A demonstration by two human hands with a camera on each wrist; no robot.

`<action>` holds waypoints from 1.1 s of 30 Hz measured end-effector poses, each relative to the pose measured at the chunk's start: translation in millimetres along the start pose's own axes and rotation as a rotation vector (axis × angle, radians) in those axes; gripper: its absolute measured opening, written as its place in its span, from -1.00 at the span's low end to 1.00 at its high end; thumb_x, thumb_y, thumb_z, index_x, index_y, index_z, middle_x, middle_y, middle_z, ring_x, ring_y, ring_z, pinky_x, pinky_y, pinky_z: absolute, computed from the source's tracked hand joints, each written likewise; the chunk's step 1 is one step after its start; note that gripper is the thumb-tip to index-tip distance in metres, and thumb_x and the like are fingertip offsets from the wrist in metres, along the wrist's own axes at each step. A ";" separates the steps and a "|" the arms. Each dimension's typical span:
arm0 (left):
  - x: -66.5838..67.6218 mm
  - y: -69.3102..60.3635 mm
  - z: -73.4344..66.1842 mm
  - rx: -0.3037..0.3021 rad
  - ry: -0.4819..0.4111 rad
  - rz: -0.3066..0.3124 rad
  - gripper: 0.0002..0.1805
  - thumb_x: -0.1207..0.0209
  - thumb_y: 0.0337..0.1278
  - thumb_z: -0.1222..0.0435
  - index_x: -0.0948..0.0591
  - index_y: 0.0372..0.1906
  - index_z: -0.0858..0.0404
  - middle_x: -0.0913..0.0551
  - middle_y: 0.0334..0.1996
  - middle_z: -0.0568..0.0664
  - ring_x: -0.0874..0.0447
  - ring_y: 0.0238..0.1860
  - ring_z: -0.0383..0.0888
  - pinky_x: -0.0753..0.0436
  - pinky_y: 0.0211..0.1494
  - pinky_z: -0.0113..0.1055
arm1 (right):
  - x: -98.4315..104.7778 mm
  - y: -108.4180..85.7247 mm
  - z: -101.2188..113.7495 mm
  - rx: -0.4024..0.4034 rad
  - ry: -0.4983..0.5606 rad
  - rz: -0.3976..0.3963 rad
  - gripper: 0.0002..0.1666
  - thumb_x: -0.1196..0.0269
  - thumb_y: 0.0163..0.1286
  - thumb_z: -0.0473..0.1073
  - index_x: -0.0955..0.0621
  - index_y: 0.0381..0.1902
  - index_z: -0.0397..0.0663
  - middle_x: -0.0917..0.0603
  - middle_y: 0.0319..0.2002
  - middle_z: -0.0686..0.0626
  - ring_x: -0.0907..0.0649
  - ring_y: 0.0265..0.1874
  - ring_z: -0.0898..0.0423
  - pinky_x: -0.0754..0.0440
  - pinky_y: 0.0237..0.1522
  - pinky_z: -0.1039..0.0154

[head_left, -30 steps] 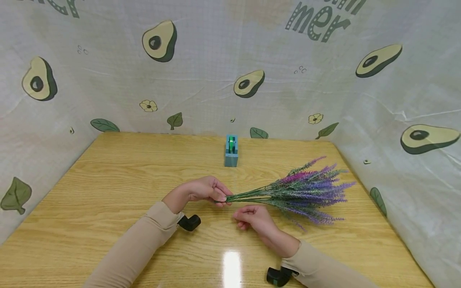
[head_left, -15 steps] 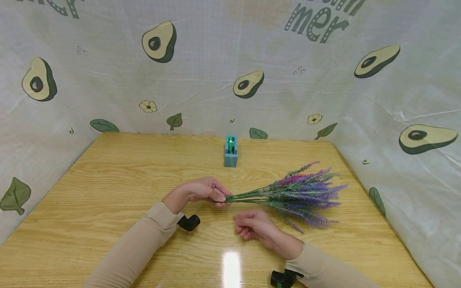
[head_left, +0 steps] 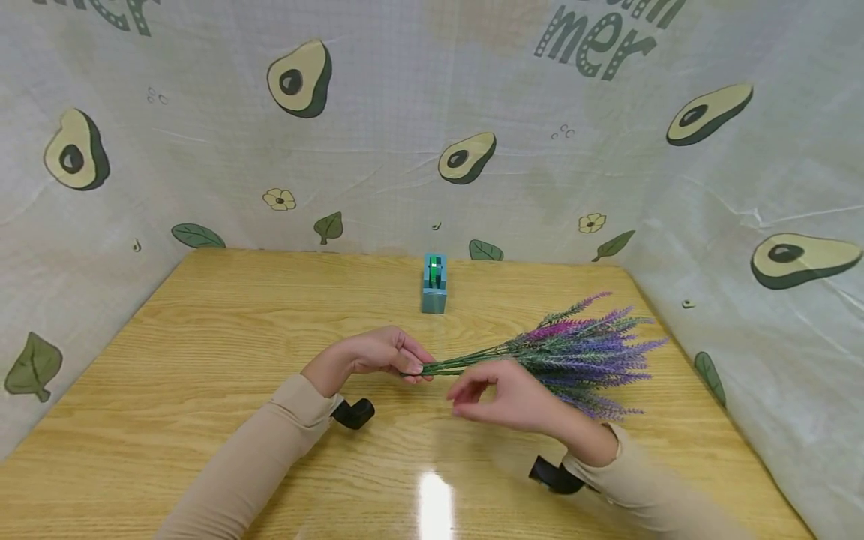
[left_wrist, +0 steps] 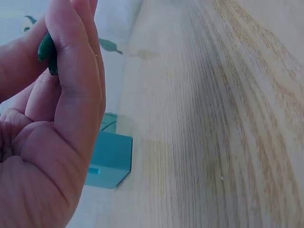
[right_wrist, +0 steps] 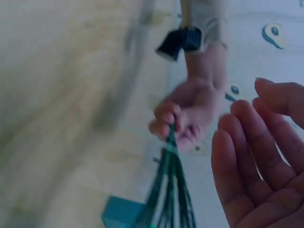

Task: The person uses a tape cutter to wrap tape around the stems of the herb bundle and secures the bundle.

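Note:
My left hand (head_left: 381, 352) pinches the green stem ends of a bunch of artificial lavender (head_left: 587, 352) between thumb and fingers. The stems run to the right, and the purple and magenta heads fan out over the right part of the table. In the left wrist view two stem tips (left_wrist: 46, 50) poke out between the fingers. My right hand (head_left: 516, 397) hovers in front of the stems, its fingers loosely bent and holding nothing, and hides part of the bunch. A pale band (right_wrist: 169, 148) shows across the stems near the left hand in the right wrist view.
A blue tape dispenser (head_left: 434, 289) with a green roll stands at the back middle of the wooden table (head_left: 270, 300). A cloth (head_left: 378, 150) printed with avocados and leaves hangs behind the table and along both sides.
The right hand has moved up and to the right, towards the stems, and its fingers have spread from a curled pose. The left hand keeps its hold, almost unmoved.

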State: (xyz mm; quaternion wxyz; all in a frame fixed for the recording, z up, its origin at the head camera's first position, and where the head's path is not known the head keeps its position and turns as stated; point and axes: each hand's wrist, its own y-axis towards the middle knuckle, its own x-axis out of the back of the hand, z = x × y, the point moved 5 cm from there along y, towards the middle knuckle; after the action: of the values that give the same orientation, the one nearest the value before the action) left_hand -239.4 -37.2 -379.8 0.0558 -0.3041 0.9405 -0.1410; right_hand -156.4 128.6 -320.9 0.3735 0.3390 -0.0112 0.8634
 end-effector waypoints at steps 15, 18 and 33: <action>-2.1 1.3 -1.6 0.008 0.007 0.008 -0.71 -0.05 0.21 0.56 -0.52 0.02 0.60 -0.61 -0.15 0.38 -0.66 -0.37 -0.20 -0.60 -0.02 -0.11 | 27.5 32.7 -33.2 -0.068 -0.510 0.308 -0.50 -0.37 0.14 -0.28 -0.52 0.06 -0.03 -0.64 -0.14 0.00 -0.61 -0.15 0.11 -0.60 -0.13 0.17; -2.0 1.9 0.0 0.013 0.014 0.003 -0.72 -0.05 0.22 0.55 -0.53 0.01 0.59 -0.63 -0.18 0.36 -0.66 -0.38 -0.20 -0.62 -0.05 -0.14 | 25.1 29.6 -37.9 -0.040 -0.486 0.329 -0.54 -0.34 0.15 -0.34 -0.52 0.02 -0.03 -0.61 -0.10 0.02 -0.60 -0.11 0.10 -0.58 -0.10 0.17; -3.5 3.3 2.5 0.030 0.033 -0.010 -0.73 -0.05 0.22 0.54 -0.55 0.00 0.56 -0.67 -0.21 0.24 -0.64 -0.38 -0.20 -0.61 -0.03 -0.13 | 22.1 17.6 -48.3 0.071 -0.441 0.307 -0.74 -0.24 0.25 -0.39 -0.59 -0.08 -0.13 -0.62 -0.12 -0.01 -0.61 -0.12 0.13 -0.59 -0.11 0.29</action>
State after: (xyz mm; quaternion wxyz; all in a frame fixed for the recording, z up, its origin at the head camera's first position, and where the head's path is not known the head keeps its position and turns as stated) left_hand -237.9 -33.2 -383.1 0.0439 -0.3056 0.9375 -0.1604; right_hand -206.7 143.2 -340.8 0.2147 0.5260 -0.1132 0.8151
